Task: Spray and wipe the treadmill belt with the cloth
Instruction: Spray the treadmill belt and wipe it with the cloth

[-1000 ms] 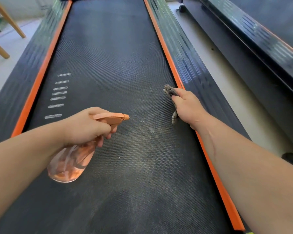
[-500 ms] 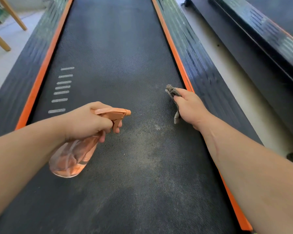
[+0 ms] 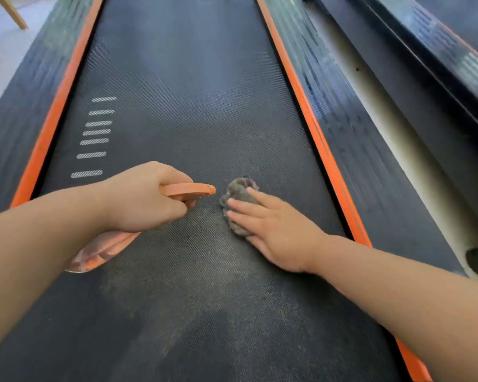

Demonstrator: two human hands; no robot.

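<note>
The black treadmill belt [image 3: 177, 106] runs away from me, with a dusty grey patch near its middle. My left hand [image 3: 141, 197] grips an orange spray bottle [image 3: 188, 190] by its head; the nozzle points right and the clear body hangs under my wrist. My right hand [image 3: 271, 227] lies flat with straight fingers on a crumpled grey cloth [image 3: 239, 191], pressing it onto the belt just right of the nozzle.
Orange strips [image 3: 309, 119] and black side rails [image 3: 351, 139] border the belt on both sides. A second dark machine [image 3: 439, 59] stands to the right across a pale floor gap. Wooden chair legs [image 3: 11, 12] show at the top left. White dashes [image 3: 94, 139] mark the belt's left part.
My right hand has moved from the belt's right edge to its middle and flattened onto the cloth. My left hand with the bottle has held about the same spot.
</note>
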